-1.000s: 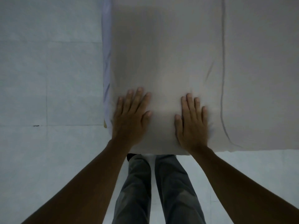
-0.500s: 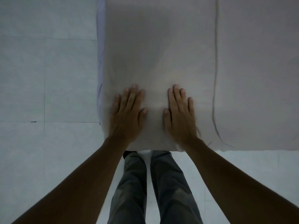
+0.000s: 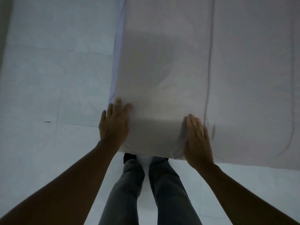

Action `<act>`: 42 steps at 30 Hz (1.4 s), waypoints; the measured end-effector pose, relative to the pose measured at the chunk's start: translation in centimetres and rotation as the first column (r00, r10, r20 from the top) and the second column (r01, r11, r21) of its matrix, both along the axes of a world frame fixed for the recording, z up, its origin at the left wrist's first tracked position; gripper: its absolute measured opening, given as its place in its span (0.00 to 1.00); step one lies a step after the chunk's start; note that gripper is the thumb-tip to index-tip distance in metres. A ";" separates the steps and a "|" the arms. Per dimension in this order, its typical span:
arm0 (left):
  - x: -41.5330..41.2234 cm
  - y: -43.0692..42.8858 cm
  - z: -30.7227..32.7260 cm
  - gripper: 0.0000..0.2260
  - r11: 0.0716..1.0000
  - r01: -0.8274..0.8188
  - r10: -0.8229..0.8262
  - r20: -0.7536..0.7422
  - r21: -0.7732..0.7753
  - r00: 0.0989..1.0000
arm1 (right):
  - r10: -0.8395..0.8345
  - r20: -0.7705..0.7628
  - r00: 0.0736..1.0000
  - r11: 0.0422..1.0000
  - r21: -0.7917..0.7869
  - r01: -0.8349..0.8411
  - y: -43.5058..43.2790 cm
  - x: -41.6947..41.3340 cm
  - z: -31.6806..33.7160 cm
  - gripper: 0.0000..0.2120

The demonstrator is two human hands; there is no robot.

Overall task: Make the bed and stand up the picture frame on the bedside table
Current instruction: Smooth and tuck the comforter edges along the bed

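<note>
A pale beige bed cover (image 3: 162, 70) lies smooth over the bed's near left corner. My left hand (image 3: 113, 125) rests flat on the cover at that left corner edge, fingers apart. Further right, my right hand (image 3: 197, 140) presses flat on the cover near the foot edge, beside a dark seam line (image 3: 208, 70); it is blurred by motion. Neither hand holds anything. The picture frame and the bedside table are out of view.
A lilac sheet edge (image 3: 116, 62) shows along the bed's left side. Pale floor tiles (image 3: 48, 78) lie to the left and below. My legs in grey jeans (image 3: 146, 192) stand against the bed's foot.
Both hands have slid apart over the cover: the left one out to the corner edge, the right one rightward toward the seam. The view has shifted slightly.
</note>
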State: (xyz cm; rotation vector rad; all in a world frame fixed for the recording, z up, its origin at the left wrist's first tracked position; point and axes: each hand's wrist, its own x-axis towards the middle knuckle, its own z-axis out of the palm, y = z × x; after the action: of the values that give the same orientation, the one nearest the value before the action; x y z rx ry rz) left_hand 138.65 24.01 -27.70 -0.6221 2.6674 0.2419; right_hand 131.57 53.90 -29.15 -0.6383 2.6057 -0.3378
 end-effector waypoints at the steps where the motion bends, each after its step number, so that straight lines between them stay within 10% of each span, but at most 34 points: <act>1: 0.2 -0.2 0.2 0.23 1.000 -0.002 0.001 0.040 0.023 0.999 | 0.098 0.041 0.994 0.995 -0.032 -0.097 -0.5 0.4 0.4 0.34; 4: 0.8 -0.9 0.7 0.24 0.998 0.008 -0.020 0.186 0.063 0.982 | 0.228 0.255 0.940 0.974 -0.048 -0.223 -2.0 1.7 1.3 0.39; 8: 0.0 -2.6 4.2 0.22 0.996 -0.001 -0.019 0.233 0.085 0.972 | 0.026 0.426 0.904 0.998 -0.065 0.002 -3.7 2.9 3.6 0.33; 18: -1.3 -12.9 17.9 0.17 0.978 0.093 -0.104 0.051 0.184 0.993 | -0.151 0.342 0.928 0.983 -0.046 0.176 -18.2 2.9 12.5 0.20; 30: -1.9 -34.3 26.0 0.14 0.957 -0.020 0.038 -0.056 0.291 0.998 | -0.290 0.201 0.936 0.861 -0.371 0.346 -40.7 2.3 19.1 0.07; 42: -19.7 -44.6 27.0 0.13 0.800 0.027 0.045 -0.106 0.600 0.993 | -0.424 0.193 0.885 0.732 -0.503 0.460 -53.1 -16.7 21.5 0.09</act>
State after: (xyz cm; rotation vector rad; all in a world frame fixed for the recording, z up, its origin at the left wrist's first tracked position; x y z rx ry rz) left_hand 118.96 -20.63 -0.73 -0.4138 2.4711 1.1085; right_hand 114.87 0.83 -7.69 -0.1364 2.5683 -1.2565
